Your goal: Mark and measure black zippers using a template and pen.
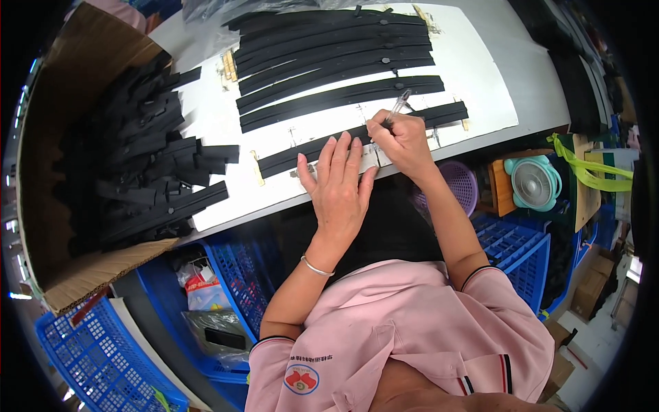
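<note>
Grip of the right hand [406,143] is closed on a pen [399,103]; grip of the left hand [336,189] is released, fingers spread over the near strip [445,115]. Surface [498,34], light grey, carries a white board [484,82]. Cardboard box [103,38], left of the board, holds loose black pieces [141,147]. Black strips [329,47] lie across the board's far half. Near strip lies along the board's near edge. Step in hand is judged to be pen marking; tip contact cannot be confirmed. Next move appears to call for steady left-hand pressure during the stroke.
</note>
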A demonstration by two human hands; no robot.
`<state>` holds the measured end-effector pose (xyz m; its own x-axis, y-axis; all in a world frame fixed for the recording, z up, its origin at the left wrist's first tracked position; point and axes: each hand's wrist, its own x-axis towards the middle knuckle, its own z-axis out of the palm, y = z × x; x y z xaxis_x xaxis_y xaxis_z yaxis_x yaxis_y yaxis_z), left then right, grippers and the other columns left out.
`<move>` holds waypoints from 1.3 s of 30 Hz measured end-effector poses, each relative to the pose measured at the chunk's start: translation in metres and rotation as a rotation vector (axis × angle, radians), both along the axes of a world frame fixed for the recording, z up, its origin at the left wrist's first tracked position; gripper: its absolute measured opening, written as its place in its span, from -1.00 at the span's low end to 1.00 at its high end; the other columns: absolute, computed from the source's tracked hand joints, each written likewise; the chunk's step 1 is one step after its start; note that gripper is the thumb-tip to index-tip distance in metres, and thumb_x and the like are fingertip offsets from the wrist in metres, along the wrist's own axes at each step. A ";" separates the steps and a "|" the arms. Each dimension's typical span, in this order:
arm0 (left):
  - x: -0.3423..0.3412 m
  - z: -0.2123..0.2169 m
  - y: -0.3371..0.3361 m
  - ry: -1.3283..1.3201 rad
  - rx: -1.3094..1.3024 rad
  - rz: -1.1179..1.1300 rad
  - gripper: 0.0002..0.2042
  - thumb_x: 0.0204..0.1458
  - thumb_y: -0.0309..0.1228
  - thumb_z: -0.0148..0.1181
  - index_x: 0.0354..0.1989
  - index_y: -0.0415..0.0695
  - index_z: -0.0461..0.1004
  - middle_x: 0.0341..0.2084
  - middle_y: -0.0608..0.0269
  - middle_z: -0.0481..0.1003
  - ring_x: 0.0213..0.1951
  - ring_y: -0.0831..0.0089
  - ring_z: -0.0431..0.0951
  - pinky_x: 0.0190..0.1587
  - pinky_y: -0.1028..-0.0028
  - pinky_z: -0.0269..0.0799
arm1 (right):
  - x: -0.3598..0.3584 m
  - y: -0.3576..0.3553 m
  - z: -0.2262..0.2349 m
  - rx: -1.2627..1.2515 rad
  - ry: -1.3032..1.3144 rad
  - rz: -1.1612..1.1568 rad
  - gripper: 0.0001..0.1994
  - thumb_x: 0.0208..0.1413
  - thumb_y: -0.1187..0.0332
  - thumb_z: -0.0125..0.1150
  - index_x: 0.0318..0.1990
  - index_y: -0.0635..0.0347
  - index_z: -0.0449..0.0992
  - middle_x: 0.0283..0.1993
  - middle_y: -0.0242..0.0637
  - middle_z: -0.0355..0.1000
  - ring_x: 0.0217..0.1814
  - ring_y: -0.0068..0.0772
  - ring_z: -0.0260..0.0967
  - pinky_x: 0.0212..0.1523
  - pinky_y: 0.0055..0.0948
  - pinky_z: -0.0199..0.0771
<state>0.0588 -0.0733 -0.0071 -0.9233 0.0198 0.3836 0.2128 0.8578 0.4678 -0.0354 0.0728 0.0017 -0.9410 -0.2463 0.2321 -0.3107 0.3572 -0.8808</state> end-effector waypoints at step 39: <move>-0.078 0.008 0.091 0.115 0.169 -0.133 -0.87 0.03 -0.45 0.37 -0.24 -0.10 0.65 -0.14 0.32 0.57 -0.02 0.27 0.49 0.35 0.07 0.08 | -0.033 0.095 -0.005 -0.069 0.067 -0.220 -0.79 0.24 0.38 0.26 -0.38 0.35 0.56 -0.62 -0.36 0.35 -0.59 -0.64 0.18 -0.56 -0.48 0.19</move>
<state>-0.0195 0.0176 0.0007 -0.8670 0.0646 0.4942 0.3785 0.7304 0.5686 -0.0681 0.1681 -0.0037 -0.9520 -0.0186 0.3054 -0.2911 0.3626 -0.8853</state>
